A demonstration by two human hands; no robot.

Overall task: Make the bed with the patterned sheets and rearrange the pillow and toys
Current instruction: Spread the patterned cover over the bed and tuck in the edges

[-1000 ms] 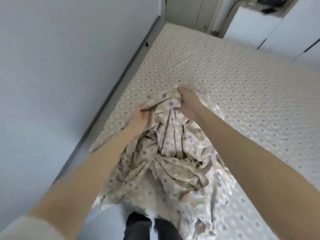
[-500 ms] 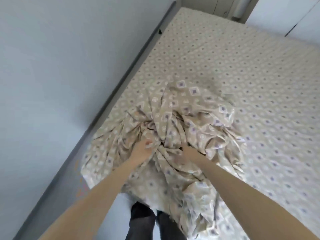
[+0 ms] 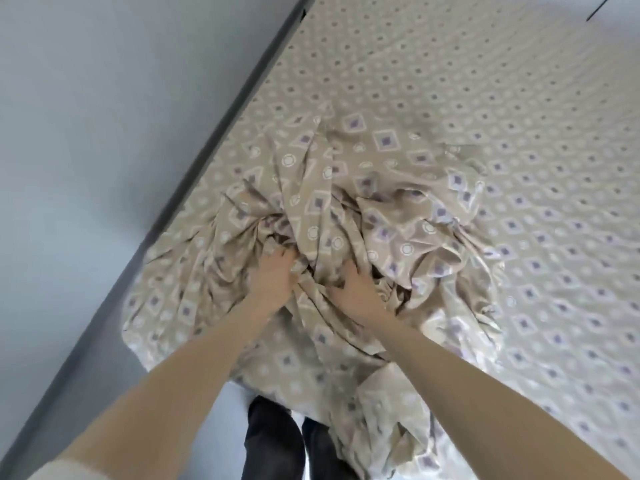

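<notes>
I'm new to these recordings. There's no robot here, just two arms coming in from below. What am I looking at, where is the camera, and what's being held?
There is no machine: a person works with bare hands, and the single camera sits on their head, looking forward and down. That is why both arms enter from the bottom edge and the person's dark-trousered legs show below. The surface is a bed covered in a beige diamond-patterned sheet, running along a pale wall on the left. Near the person lies a crumpled loose sheet in a similar pattern, partly hanging over the bed's near edge. The left hand grips a bunch of its folds. The right hand rests on the folds beside it, fingertips buried in cloth, so whether it grips is unclear.
</notes>
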